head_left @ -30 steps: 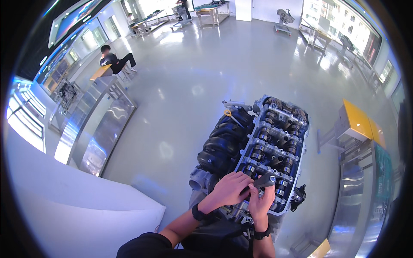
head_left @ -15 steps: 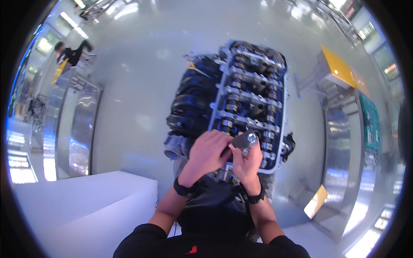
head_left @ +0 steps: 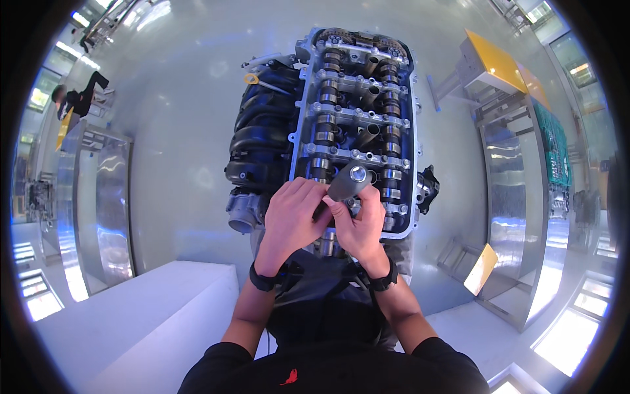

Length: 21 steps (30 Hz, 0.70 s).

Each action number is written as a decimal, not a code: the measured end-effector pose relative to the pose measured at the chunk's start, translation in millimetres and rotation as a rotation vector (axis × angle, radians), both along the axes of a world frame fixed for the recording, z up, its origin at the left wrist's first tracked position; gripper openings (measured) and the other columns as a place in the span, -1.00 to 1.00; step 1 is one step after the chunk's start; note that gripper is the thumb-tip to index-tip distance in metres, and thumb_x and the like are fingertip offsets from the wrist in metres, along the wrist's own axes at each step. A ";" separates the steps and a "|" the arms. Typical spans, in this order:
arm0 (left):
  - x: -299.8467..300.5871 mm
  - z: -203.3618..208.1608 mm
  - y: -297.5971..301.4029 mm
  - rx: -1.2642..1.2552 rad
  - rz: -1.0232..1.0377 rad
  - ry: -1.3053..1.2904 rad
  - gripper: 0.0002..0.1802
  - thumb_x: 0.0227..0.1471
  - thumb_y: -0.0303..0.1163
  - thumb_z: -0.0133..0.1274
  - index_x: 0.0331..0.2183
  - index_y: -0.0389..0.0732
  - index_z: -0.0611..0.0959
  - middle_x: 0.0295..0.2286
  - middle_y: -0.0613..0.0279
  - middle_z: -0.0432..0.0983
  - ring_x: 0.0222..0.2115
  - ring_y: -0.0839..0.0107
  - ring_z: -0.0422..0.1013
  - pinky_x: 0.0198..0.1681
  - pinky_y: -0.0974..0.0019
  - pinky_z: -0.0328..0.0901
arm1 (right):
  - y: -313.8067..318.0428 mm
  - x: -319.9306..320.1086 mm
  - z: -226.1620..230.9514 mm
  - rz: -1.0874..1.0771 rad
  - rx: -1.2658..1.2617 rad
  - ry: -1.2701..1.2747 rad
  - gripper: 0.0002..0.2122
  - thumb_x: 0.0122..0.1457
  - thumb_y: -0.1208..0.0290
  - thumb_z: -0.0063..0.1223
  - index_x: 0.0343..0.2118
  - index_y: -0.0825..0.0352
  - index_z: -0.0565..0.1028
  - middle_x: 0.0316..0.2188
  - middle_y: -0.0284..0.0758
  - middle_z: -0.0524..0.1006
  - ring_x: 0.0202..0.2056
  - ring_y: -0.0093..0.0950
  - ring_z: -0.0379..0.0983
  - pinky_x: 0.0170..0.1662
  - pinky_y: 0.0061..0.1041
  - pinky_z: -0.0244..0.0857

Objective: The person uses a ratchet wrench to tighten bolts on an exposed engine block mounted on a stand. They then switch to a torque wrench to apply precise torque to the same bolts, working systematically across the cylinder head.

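Observation:
Over the near end of an engine with its cam cover off (head_left: 354, 157), both hands are closed round a dark grey handled tool (head_left: 343, 184). Its bright metal end tilts up and away from me; the lower part is hidden by the hands, so I cannot tell its exact kind. My left hand (head_left: 293, 213) wraps the tool from the left, knuckles up. On the right side, my right hand (head_left: 359, 223) grips it, thumb pointing toward the left fingers. Two camshafts with bearing caps (head_left: 367, 157) run lengthwise under and beyond the hands.
A black intake manifold (head_left: 256, 144) with a yellow-ringed dipstick (head_left: 252, 79) flanks the engine's left. At lower left stands a white block-like surface (head_left: 197, 282). Metal benches stand left (head_left: 111, 210) and right (head_left: 505, 164); the right one bears a green rack (head_left: 552, 148). A person (head_left: 79, 102) is far left.
The view has shifted, so engine and hands sit higher and further left in it. The tool's metal end now points more away from me. Both hands keep their grip.

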<state>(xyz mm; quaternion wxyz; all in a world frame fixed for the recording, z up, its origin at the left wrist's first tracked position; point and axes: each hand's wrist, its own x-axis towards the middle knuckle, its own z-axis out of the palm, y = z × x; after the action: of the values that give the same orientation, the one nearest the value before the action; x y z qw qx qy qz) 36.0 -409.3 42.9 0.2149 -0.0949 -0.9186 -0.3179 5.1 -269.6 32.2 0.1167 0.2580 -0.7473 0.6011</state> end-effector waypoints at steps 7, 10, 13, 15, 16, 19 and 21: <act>-0.2 -5.2 -0.4 0.057 0.004 -0.010 -0.69 -0.29 -0.47 0.20 -0.34 -0.18 0.60 -0.43 0.25 0.51 -0.40 0.21 0.44 -0.34 0.23 0.33 | 0.1 -8.1 4.3 0.042 0.028 0.067 -0.59 -0.01 0.59 0.24 -0.05 0.36 0.43 -0.29 -0.19 0.54 -0.33 -0.25 0.47 -0.25 -0.38 0.36; 5.4 -6.1 -2.3 -0.001 0.027 -0.138 -0.68 -0.30 -0.48 0.19 -0.34 -0.11 0.63 -0.37 0.25 0.55 -0.35 0.21 0.46 -0.31 0.24 0.35 | -2.8 -12.2 12.2 0.047 0.046 0.186 -0.62 -0.07 0.66 0.26 -0.13 0.35 0.45 -0.37 -0.24 0.54 -0.34 -0.32 0.49 -0.29 -0.44 0.40; 5.9 -3.1 0.8 0.103 0.058 -0.123 -0.67 -0.31 -0.48 0.20 -0.34 -0.06 0.65 -0.34 0.27 0.57 -0.30 0.21 0.48 -0.28 0.23 0.36 | -4.3 -9.5 5.2 0.043 -0.024 0.140 -0.57 -0.11 0.59 0.28 -0.10 0.31 0.47 -0.40 -0.34 0.53 -0.38 -0.36 0.46 -0.30 -0.42 0.33; 2.4 -2.9 3.0 0.081 0.020 -0.096 -0.65 -0.31 -0.49 0.20 -0.31 -0.06 0.65 -0.34 0.29 0.58 -0.27 0.22 0.49 -0.28 0.19 0.36 | -4.2 -8.5 3.9 0.020 -0.050 0.138 -0.58 -0.08 0.60 0.26 -0.09 0.31 0.44 -0.42 -0.36 0.53 -0.38 -0.34 0.46 -0.28 -0.39 0.33; 0.6 -2.9 4.0 0.066 0.021 -0.060 -0.65 -0.30 -0.48 0.20 -0.30 -0.08 0.64 -0.35 0.28 0.58 -0.29 0.21 0.49 -0.29 0.18 0.36 | -4.9 -8.4 3.2 0.025 -0.056 0.141 -0.59 -0.06 0.60 0.23 -0.08 0.32 0.43 -0.42 -0.35 0.53 -0.38 -0.33 0.46 -0.26 -0.37 0.32; 1.6 -5.2 3.9 0.036 0.024 -0.031 -0.66 -0.27 -0.48 0.20 -0.29 -0.11 0.63 -0.37 0.24 0.58 -0.33 0.18 0.50 -0.31 0.17 0.34 | -4.4 -8.7 6.6 0.022 -0.049 0.149 -0.62 -0.02 0.60 0.18 -0.08 0.35 0.41 -0.40 -0.32 0.53 -0.37 -0.29 0.45 -0.23 -0.34 0.31; 3.1 -9.8 -0.3 0.021 0.027 -0.038 -0.66 -0.25 -0.47 0.20 -0.28 -0.13 0.63 -0.39 0.21 0.58 -0.36 0.16 0.50 -0.32 0.16 0.33 | -2.4 -9.2 10.4 0.018 -0.034 0.152 -0.64 0.00 0.60 0.17 -0.09 0.36 0.41 -0.38 -0.30 0.52 -0.36 -0.27 0.45 -0.22 -0.33 0.31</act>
<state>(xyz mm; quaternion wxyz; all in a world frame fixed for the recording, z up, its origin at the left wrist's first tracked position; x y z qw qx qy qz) 39.2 -409.6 33.1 0.2028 -0.0743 -0.9202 -0.3266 -4.1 -272.0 42.6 0.1722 0.3073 -0.7235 0.5936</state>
